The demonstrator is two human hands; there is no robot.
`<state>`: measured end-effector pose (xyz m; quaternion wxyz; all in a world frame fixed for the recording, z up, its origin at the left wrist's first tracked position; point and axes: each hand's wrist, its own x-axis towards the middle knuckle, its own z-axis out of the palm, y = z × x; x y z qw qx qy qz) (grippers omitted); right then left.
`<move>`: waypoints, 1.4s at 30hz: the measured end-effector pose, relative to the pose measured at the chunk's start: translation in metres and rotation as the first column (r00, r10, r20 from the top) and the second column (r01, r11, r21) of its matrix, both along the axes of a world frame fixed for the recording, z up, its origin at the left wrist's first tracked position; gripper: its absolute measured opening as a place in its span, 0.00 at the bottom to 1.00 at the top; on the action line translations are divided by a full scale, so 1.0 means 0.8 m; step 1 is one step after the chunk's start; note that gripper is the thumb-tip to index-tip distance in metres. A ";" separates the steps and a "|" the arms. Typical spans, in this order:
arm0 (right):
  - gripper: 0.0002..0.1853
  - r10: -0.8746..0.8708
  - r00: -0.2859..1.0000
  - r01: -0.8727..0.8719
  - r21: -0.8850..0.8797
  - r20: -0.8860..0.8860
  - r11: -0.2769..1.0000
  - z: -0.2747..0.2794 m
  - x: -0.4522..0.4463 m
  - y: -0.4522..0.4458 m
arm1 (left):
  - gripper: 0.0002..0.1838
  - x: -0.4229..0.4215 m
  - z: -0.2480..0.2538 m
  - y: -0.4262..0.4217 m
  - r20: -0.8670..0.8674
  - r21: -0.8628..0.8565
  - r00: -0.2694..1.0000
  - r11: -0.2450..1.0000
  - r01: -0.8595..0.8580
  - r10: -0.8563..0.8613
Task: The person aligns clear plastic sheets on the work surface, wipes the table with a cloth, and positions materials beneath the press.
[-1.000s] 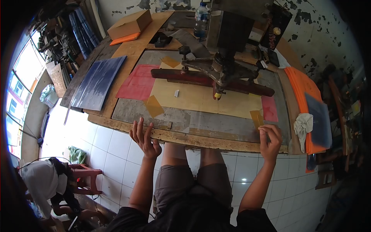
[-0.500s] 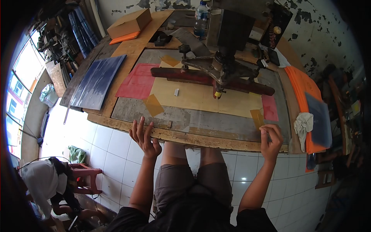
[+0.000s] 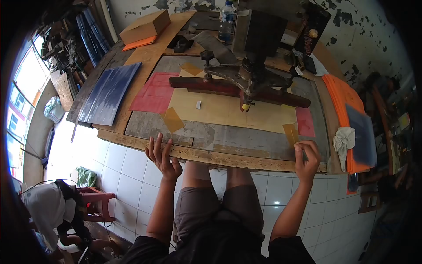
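Observation:
My left hand (image 3: 164,157) rests on the wooden front edge (image 3: 211,156) of the table, fingers apart and empty. At the lower end of the right tape piece (image 3: 290,133) is my right hand (image 3: 307,159), its thumb and forefinger pressed together; whatever lies between them is too small to make out. A long yellow sheet (image 3: 215,115) lies on the grey plate (image 3: 237,143), with red sheets at its left (image 3: 153,93) and right (image 3: 304,122). Another brown tape piece (image 3: 172,120) sits at its lower left corner. The dark metal clamp bar (image 3: 211,86) stands over the sheet.
A blue clear sheet stack (image 3: 110,94) lies at the left, near a cardboard box (image 3: 145,27). Orange sheets (image 3: 345,105) and a white cloth (image 3: 343,138) are at the right. A water bottle (image 3: 226,22) stands behind. A person (image 3: 48,204) is low at the left, by a red stool (image 3: 97,203).
The view has shifted very slightly, so the table appears a little further left. Both hands keep nearly the same place and pose.

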<state>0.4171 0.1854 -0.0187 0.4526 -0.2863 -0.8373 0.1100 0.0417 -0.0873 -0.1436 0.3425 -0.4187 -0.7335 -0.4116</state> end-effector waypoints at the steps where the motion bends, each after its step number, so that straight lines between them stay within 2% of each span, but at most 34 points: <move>1: 0.07 -0.001 1.000 0.001 -0.007 -0.004 1.000 0.000 0.000 0.000 | 0.31 0.000 -0.001 0.001 0.009 0.012 1.000 1.000 0.002 -0.002; 24: 0.05 -0.031 0.999 0.030 0.034 0.024 0.999 0.003 -0.001 -0.002 | 0.32 0.002 0.001 0.001 -0.005 -0.009 1.000 1.000 -0.016 0.016; 42: 0.03 -0.038 0.999 0.038 -0.003 0.007 0.999 0.001 -0.001 0.000 | 0.32 0.001 0.000 0.001 0.000 -0.008 1.000 1.000 -0.015 0.015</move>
